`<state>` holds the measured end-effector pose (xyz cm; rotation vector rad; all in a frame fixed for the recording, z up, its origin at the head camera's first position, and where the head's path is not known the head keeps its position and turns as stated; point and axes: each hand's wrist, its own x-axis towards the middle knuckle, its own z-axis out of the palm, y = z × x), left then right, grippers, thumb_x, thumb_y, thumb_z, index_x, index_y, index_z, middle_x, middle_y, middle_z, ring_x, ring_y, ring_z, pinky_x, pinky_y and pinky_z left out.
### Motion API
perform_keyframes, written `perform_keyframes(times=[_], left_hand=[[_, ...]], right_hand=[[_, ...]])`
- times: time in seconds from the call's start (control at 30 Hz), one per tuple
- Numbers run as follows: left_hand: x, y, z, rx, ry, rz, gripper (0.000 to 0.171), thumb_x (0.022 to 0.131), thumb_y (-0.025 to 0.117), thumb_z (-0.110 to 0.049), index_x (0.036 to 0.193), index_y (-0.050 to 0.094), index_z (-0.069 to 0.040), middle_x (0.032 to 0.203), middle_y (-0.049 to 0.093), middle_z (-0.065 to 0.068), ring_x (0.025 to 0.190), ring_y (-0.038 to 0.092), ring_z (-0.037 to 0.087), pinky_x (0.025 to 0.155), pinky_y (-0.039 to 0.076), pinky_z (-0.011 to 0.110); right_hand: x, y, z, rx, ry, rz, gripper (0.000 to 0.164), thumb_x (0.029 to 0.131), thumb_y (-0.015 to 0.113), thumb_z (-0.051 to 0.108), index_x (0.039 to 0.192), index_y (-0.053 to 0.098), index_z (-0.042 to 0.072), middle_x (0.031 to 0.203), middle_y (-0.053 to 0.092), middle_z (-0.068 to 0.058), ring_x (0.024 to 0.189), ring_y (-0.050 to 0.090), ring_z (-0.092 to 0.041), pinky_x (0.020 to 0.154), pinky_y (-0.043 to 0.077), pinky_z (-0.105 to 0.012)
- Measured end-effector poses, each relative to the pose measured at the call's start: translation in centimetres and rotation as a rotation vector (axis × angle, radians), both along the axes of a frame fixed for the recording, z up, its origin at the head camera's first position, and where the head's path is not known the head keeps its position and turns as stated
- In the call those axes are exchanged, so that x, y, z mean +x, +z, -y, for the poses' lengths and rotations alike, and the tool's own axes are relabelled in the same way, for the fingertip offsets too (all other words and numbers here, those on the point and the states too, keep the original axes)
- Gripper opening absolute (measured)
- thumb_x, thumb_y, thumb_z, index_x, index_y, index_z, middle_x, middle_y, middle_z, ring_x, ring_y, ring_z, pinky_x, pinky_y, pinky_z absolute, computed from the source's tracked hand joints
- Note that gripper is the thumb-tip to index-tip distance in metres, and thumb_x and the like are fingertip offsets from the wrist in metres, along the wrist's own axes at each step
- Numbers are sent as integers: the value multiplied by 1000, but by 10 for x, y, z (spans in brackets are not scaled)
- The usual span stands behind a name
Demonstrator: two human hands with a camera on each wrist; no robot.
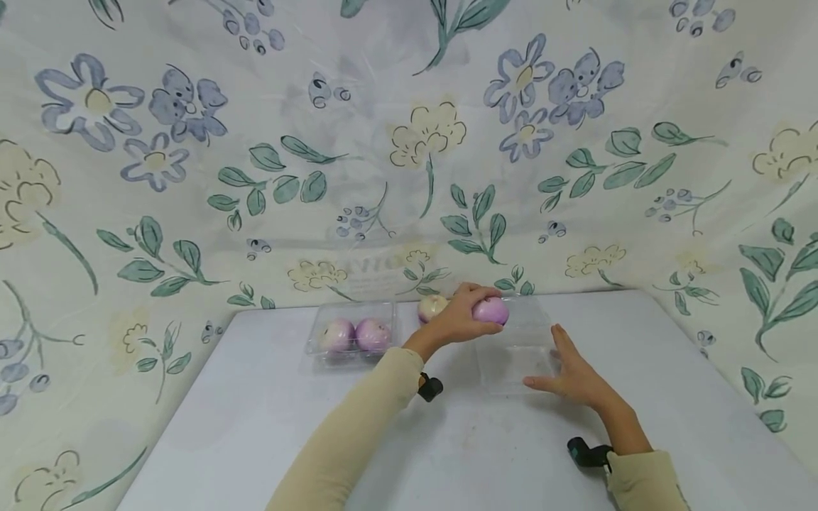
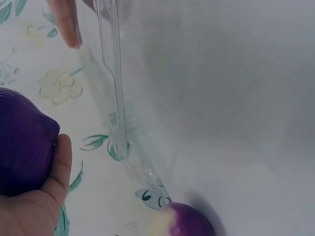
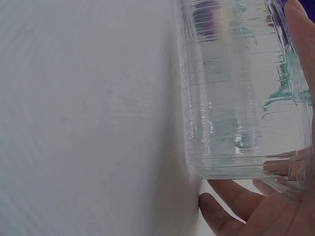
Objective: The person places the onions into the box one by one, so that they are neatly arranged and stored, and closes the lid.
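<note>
My left hand (image 1: pixel 461 319) grips a purple onion (image 1: pixel 491 311), its fingers and thumb round it, held up over a clear plastic clamshell box (image 1: pixel 511 369). In the left wrist view, the onion (image 2: pixel 24 142) looks dark purple and comes to a blunt point. At the box's right end is my right hand (image 1: pixel 575 369), thumb and fingers spread apart with the thumb over the near side. The right wrist view shows fingertips right at the corner of the clear box (image 3: pixel 236 123). The box's lid stands raised at the back.
To the left, another clear box (image 1: pixel 351 309) holds two purple onions (image 1: pixel 354 335). A pale and purple onion (image 1: pixel 432 308) lies behind my left wrist, near the far edge of the white table (image 1: pixel 255 426). A flowered curtain (image 1: pixel 383 142) hangs behind.
</note>
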<state>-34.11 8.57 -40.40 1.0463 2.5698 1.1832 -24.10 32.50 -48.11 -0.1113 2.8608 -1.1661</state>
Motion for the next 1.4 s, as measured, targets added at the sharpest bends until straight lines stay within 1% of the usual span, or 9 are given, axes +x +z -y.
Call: perform_keyframes(times=[0.1, 0.27, 0.43, 0.6, 0.77, 0.93, 1.03, 1.17, 1.4], left_hand=[[3, 1, -6, -17, -19, 0, 59, 83, 76, -30, 138, 55, -21, 138, 41, 15, 122, 46, 25, 98, 48, 42], [9, -2, -16, -37, -41, 32, 58, 84, 76, -30, 138, 56, -24, 136, 41, 13, 118, 49, 25, 97, 51, 42], [12, -12, -27, -67, -49, 40, 56, 82, 77, -31, 135, 57, -27, 135, 42, 11, 114, 52, 23, 94, 52, 39], [15, -22, -35, -97, -65, 26, 56, 81, 79, -30, 133, 59, -24, 134, 44, 12, 113, 50, 19, 92, 50, 33], [15, -23, -42, -109, -70, 19, 56, 80, 79, -31, 132, 60, -25, 133, 45, 10, 111, 51, 16, 91, 49, 30], [15, -22, -48, -134, -114, 25, 58, 81, 78, -35, 135, 58, -25, 132, 46, 9, 112, 50, 15, 90, 49, 29], [14, -24, -50, -147, -130, 27, 58, 81, 78, -35, 135, 58, -25, 131, 46, 8, 111, 50, 14, 89, 50, 28], [13, -28, -54, -138, -128, 28, 59, 80, 79, -32, 134, 59, -23, 128, 46, 8, 108, 51, 14, 87, 50, 26], [11, -33, -60, -124, -151, 38, 59, 80, 80, -32, 134, 59, -20, 123, 49, 7, 104, 50, 12, 84, 50, 23]], right_hand=[[1, 0, 0, -8, -1, 10, 127, 78, 80, 49, 155, -7, -5, 162, -6, -30, 146, 19, -52, 115, 18, -67], [4, -1, 0, -21, 7, 6, 126, 79, 79, 47, 155, -5, -6, 162, -6, -30, 145, 21, -52, 114, 19, -68], [5, -6, 1, -54, 14, 7, 124, 80, 79, 45, 155, -6, -6, 163, -6, -29, 145, 21, -52, 114, 20, -67], [6, -11, 3, -54, 23, 7, 125, 80, 80, 45, 155, -6, -7, 162, -5, -30, 144, 24, -52, 114, 21, -67], [4, -10, 3, -48, 16, -10, 124, 80, 80, 45, 156, -4, -4, 164, -5, -28, 144, 27, -51, 113, 24, -67], [2, -7, 2, -60, 29, -12, 124, 80, 80, 46, 156, -5, -4, 163, -7, -28, 143, 27, -52, 112, 26, -68], [1, -5, 1, -73, 44, -24, 125, 79, 80, 45, 155, -5, -6, 162, -7, -30, 142, 29, -53, 112, 27, -68], [0, -5, -1, -71, 49, -41, 125, 79, 81, 45, 155, -4, -6, 162, -6, -31, 141, 31, -53, 111, 28, -67], [-1, -4, -5, -65, 41, -69, 124, 79, 81, 45, 155, -3, -7, 162, -5, -32, 141, 31, -52, 113, 24, -68]])
